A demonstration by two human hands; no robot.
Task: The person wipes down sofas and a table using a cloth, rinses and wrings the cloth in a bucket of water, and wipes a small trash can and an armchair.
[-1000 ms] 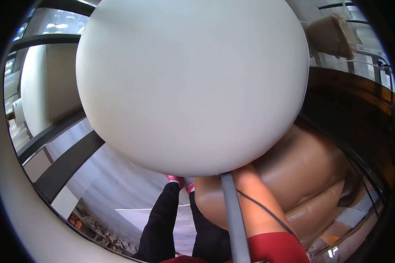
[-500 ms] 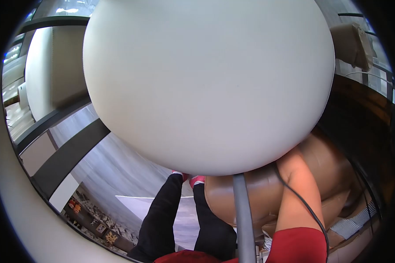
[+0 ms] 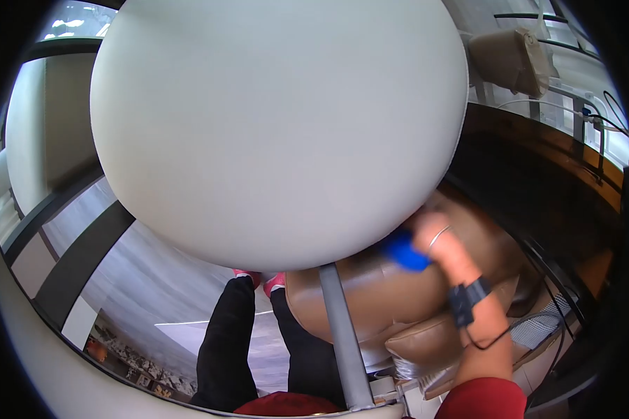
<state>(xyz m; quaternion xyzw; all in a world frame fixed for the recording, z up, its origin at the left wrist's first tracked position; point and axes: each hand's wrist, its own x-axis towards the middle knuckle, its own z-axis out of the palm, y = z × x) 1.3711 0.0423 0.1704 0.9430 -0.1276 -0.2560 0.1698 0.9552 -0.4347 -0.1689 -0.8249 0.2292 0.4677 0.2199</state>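
My right hand [image 3: 428, 225] shows at the lower right edge of a large pale rounded panel [image 3: 279, 133] that fills the upper middle. It is blurred, with its fingers closed on a blue object [image 3: 407, 251], also smeared by motion. A thin bracelet is on the wrist, and a black strapped device [image 3: 470, 300] with a cable sits on the forearm. Behind the hand lies a brown leather cushioned seat [image 3: 370, 290]. My left hand does not show.
A grey metal bar [image 3: 344, 335] runs down from the panel. Dark frame bars [image 3: 84, 251] cross at the left. A dark brown table [image 3: 531, 167] is at the right, with a beige wrapped object [image 3: 510, 61] above it. My black-clad legs stand below.
The right arm has drawn back from behind the pale panel, bringing the hand, blue object and forearm device into view. The view has shifted, so the panel appears further left.
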